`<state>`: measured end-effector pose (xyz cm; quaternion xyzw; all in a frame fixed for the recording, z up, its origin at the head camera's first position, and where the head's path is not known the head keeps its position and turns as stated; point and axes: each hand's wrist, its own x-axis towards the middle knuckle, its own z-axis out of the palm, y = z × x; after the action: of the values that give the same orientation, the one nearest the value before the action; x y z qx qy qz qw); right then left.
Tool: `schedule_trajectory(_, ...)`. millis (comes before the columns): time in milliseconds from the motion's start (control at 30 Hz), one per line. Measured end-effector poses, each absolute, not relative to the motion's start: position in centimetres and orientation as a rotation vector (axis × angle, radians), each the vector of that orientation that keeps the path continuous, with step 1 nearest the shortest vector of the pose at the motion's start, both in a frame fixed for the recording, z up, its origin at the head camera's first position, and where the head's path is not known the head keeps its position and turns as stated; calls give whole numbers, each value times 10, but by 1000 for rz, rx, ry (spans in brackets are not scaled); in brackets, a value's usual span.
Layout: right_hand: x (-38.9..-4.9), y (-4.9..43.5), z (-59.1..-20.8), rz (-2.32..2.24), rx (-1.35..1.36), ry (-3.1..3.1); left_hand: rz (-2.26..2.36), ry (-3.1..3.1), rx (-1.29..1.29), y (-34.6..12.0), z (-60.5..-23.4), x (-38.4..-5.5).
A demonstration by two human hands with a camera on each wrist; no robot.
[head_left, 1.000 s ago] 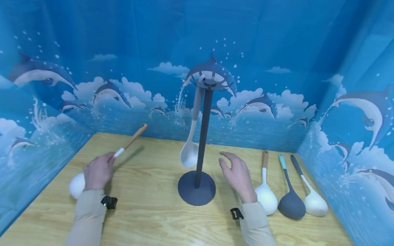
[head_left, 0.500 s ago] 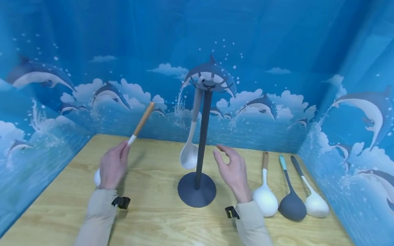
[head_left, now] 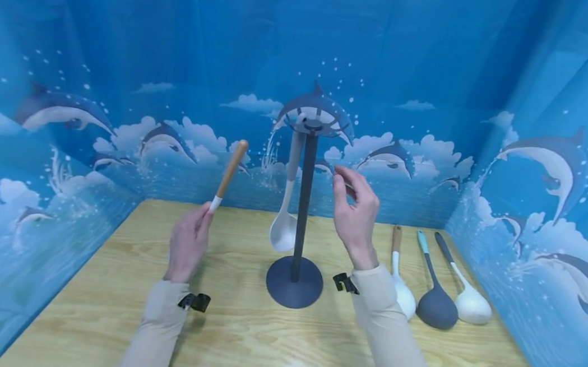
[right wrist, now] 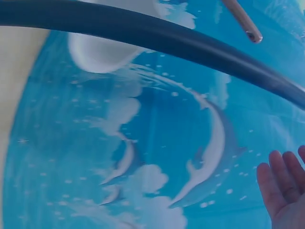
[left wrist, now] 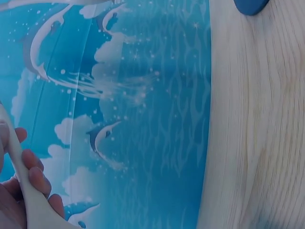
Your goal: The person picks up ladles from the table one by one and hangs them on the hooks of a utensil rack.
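Observation:
My left hand (head_left: pixel 187 245) grips a white ladle by its neck, with the wooden handle (head_left: pixel 232 168) pointing up and tilted right. In the left wrist view the fingers curl round the ladle's white neck (left wrist: pixel 21 167); the hand hides its bowl in the head view. My right hand (head_left: pixel 357 212) is raised just right of the dark utensil stand's pole (head_left: pixel 304 206), holding nothing. Its fingers (right wrist: pixel 274 186) look extended in the right wrist view. From the stand's top ring (head_left: pixel 327 128) hangs a white spoon (head_left: pixel 283 231) with a grey handle, left of the pole.
On the right of the wooden table (head_left: pixel 234 337) lie a white ladle with a wooden handle (head_left: pixel 397 238), a dark grey ladle (head_left: pixel 437 307) with a mint handle end, and a white ladle (head_left: pixel 472 305) with a dark handle. A dolphin-print curtain (head_left: pixel 206 43) encloses the back and sides.
My left hand has lifted the wooden-handled ladle and brought it rightward, its handle turning more upright. My right hand has risen beside the pole.

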<state>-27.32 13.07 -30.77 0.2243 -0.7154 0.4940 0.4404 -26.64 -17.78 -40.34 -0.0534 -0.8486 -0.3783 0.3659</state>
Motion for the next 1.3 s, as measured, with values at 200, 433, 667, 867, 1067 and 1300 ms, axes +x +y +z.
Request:
schedule_trajectory(200,-272,127,-276,1241,557,-1694,-999,-2171,-155,-171,-401,-265)
schedule_trajectory(433,-274,125,-248,1284,593,-1635,-1027,-2154,-171,-168,-400,-265)
schedule_trajectory(667,-281,125,-227,1173,778,-1610,-1070,-2096,-197,-167,-403,-267)
schedule_trajectory(867,-284,126,-212,970,920,-1676,-1112,-2072,-243,-167,-402,-268)
schedule_trajectory(1067,-288,128,-207,944,988,-1737,-1150,-2038,-290,-163,-399,-270)
schedule_trajectory(1300,-292,122,-207,966,987,-1658,-1200,-2053,-308,-157,-400,-270)
